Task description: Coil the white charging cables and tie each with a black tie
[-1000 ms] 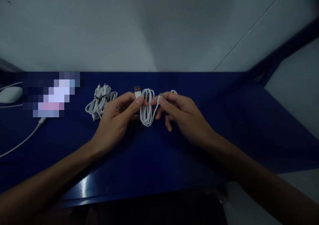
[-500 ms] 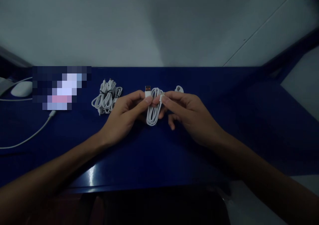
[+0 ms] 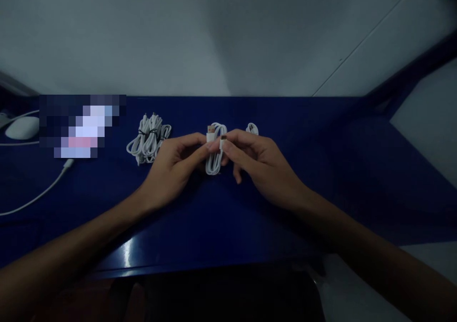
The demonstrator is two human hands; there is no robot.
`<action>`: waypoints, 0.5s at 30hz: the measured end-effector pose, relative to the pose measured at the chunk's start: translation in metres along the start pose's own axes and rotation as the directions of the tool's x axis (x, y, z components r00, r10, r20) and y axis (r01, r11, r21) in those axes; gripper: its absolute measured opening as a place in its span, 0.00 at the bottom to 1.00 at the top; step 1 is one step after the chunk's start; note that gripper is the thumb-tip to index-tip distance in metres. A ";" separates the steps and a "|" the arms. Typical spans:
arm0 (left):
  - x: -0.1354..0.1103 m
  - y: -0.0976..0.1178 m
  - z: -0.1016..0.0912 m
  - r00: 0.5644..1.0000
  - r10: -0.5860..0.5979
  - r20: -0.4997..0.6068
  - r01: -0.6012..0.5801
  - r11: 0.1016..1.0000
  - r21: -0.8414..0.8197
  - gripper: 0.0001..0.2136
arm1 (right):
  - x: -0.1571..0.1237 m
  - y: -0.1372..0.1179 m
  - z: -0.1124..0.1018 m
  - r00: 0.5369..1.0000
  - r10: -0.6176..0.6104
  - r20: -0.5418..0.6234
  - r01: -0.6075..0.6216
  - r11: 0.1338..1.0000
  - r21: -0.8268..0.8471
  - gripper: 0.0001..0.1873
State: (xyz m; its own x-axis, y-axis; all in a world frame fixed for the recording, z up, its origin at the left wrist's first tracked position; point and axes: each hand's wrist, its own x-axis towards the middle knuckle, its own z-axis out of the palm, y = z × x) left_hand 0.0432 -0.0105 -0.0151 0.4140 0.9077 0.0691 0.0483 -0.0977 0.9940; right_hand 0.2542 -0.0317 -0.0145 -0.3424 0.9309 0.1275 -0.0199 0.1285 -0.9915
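Observation:
A coiled white USB cable (image 3: 213, 166) is held up between both hands over the blue table. My left hand (image 3: 173, 167) pinches it near the larger USB plug, whose metal end points away from me. My right hand (image 3: 260, 165) pinches the smaller connector at the cable's other end between thumb and forefinger, with its lower fingers loosely curled. The two hands almost meet at the coil. Left of my left hand lies a bunch of white cables (image 3: 148, 139) bound with dark ties. Another coiled white cable (image 3: 252, 128) sits behind my right hand, partly hidden by it.
On the left, a blurred-out device with a lit screen (image 3: 89, 127) has a white charging cord (image 3: 53, 189) plugged into it. A white rounded object (image 3: 23, 128) stands beside it. Behind the blue table (image 3: 221, 222) rises a pale wall (image 3: 160, 36).
The right hand has brought the small connector closer to the larger plug, and both plugs have turned slightly. The whole view has shifted a little, so everything appears further left.

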 end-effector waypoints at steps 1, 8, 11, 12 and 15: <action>0.000 0.000 0.000 1.000 -0.010 -0.001 0.010 1.000 -0.004 0.12 | 0.000 0.000 0.001 1.000 -0.003 -0.021 0.003 1.000 -0.011 0.17; 0.001 0.000 0.001 0.999 -0.041 -0.026 0.040 0.998 -0.041 0.13 | 0.001 0.003 0.003 0.989 -0.003 -0.146 -0.002 1.000 -0.030 0.19; 0.000 0.000 0.002 0.997 -0.074 -0.036 0.070 0.993 -0.099 0.13 | 0.001 0.004 0.004 0.984 0.013 -0.178 -0.016 1.000 -0.014 0.18; 0.000 0.000 0.002 0.996 -0.078 -0.035 0.074 0.990 -0.117 0.13 | 0.001 0.004 0.005 0.982 0.022 -0.189 -0.025 1.000 -0.012 0.18; 0.000 0.000 0.004 0.997 -0.068 -0.025 0.064 0.986 -0.156 0.14 | 0.001 0.003 0.004 0.976 0.031 -0.216 -0.035 0.999 -0.012 0.17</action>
State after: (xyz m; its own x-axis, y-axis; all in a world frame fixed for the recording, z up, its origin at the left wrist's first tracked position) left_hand 0.0466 -0.0117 -0.0158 0.3870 0.9221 0.0032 -0.0678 0.0250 0.9974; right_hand 0.2497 -0.0316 -0.0178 -0.1317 0.9863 0.0990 0.0037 0.1004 -0.9949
